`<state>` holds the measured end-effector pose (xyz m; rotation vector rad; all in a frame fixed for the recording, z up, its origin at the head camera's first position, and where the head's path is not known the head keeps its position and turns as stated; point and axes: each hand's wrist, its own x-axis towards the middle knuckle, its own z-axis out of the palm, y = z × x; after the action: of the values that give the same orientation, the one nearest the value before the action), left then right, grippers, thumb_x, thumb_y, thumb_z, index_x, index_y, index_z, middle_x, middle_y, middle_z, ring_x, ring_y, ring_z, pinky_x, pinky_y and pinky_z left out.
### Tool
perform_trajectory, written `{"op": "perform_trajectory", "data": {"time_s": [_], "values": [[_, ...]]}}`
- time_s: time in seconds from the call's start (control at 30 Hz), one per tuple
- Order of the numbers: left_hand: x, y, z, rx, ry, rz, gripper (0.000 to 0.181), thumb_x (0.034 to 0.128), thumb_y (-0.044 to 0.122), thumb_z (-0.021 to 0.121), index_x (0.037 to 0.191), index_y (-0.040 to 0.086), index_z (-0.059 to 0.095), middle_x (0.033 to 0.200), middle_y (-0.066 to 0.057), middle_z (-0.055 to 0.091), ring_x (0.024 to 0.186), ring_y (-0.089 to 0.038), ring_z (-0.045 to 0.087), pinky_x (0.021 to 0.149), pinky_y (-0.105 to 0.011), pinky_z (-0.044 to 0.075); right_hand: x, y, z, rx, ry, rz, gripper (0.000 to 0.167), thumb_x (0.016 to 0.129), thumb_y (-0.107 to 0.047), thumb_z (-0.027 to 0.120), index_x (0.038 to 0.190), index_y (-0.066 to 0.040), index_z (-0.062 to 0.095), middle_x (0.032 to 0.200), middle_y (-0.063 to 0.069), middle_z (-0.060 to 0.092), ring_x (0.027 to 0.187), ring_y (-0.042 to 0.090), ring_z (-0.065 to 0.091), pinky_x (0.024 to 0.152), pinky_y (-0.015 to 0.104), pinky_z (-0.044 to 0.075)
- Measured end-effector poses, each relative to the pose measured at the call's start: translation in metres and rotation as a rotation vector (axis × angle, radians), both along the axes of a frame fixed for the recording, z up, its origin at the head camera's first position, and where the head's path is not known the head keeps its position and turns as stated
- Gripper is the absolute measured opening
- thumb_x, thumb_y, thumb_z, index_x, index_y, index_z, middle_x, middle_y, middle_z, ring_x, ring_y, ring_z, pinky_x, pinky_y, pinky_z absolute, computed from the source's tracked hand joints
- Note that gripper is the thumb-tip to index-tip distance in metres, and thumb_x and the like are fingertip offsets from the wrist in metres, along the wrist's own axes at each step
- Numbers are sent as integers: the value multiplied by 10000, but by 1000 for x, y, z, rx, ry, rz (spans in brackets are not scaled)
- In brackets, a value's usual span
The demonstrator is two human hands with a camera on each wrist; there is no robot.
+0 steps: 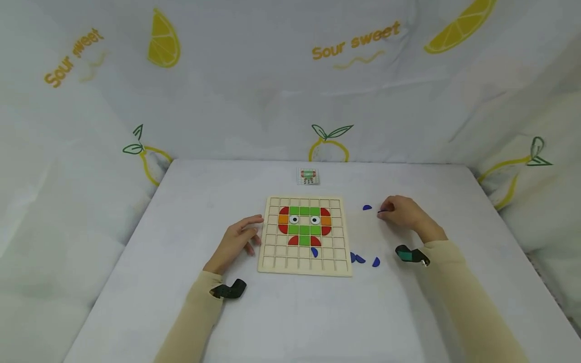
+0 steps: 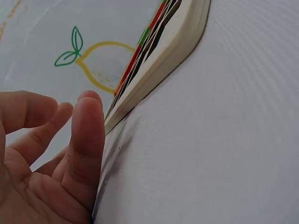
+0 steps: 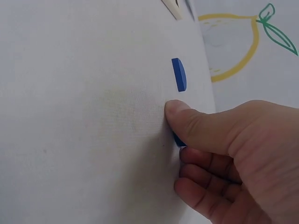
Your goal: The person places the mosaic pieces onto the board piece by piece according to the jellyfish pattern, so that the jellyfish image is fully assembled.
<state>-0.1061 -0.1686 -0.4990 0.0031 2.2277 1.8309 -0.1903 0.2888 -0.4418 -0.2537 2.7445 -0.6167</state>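
A square wooden grid board (image 1: 275, 262) lies on the table, with red, green, orange and eye-patterned tiles forming a figure in its cells. One blue half-round piece (image 1: 314, 252) lies on the board below the red and green tiles. At the board's left edge is my left hand (image 1: 235, 242), fingers relaxed and holding nothing. To the right of the board my right hand (image 1: 404, 212) pinches a blue half-round piece (image 3: 178, 140) at the table surface, mostly hidden by the thumb. Another blue half-round piece (image 3: 179, 75) lies just beyond the fingertips.
A small pattern card (image 1: 308, 176) lies behind the board. Near the board's lower right corner are several blue half-round pieces (image 1: 375, 262). A white printed cloth (image 1: 254, 101) hangs behind the table.
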Motion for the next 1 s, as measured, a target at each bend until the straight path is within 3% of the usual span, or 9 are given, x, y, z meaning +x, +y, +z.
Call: {"op": "perform_trajectory", "data": {"time_s": [0.17,0.33,0.47,0.6,0.7,0.83,1.0], "values": [[8,-5,-1,21,-34,22,415,1021,164,528,1434,187,567,919,-91,712,619,-158,608,587,-291,572,1,-2,-5,-13,-26,-12,313,971,-223,680,1127,46,642,1020,181,644,932,309,552,835,430,523],[10,-1,-1,39,-42,17,415,1022,178,537,1431,237,567,946,-105,713,677,-163,631,611,-292,579,4,0,0,28,-17,-3,275,963,-207,685,1069,44,649,971,168,653,887,294,557,787,403,517],[9,4,-1,63,8,19,396,1033,184,538,1426,215,573,1093,-169,699,785,-160,662,625,-301,588,4,0,4,59,-3,7,245,953,-170,691,1038,55,646,950,180,658,866,302,559,798,442,529],[10,5,-2,65,14,36,385,1037,162,528,1417,189,581,1283,-140,649,844,-141,668,617,-293,585,6,-2,1,59,-12,11,226,958,-155,682,1034,54,640,938,171,648,860,290,557,800,432,533],[10,3,-2,57,-1,55,378,1032,150,531,1399,204,598,1240,-117,673,846,-136,672,606,-292,582,8,-3,-4,57,-13,10,216,968,-151,670,1037,51,642,936,161,646,854,275,562,785,411,535],[6,2,-1,51,8,47,367,1034,181,533,1389,235,603,1027,-142,715,796,-174,667,627,-309,585,8,-4,-2,66,29,-5,203,966,-128,666,1033,62,641,934,177,643,845,291,561,773,434,537],[2,2,1,46,5,44,348,1032,191,532,1369,228,613,963,-113,712,686,-196,646,638,-309,584,3,-8,0,71,61,-21,200,976,-122,653,1045,65,635,946,183,632,859,301,555,777,438,528]]}}
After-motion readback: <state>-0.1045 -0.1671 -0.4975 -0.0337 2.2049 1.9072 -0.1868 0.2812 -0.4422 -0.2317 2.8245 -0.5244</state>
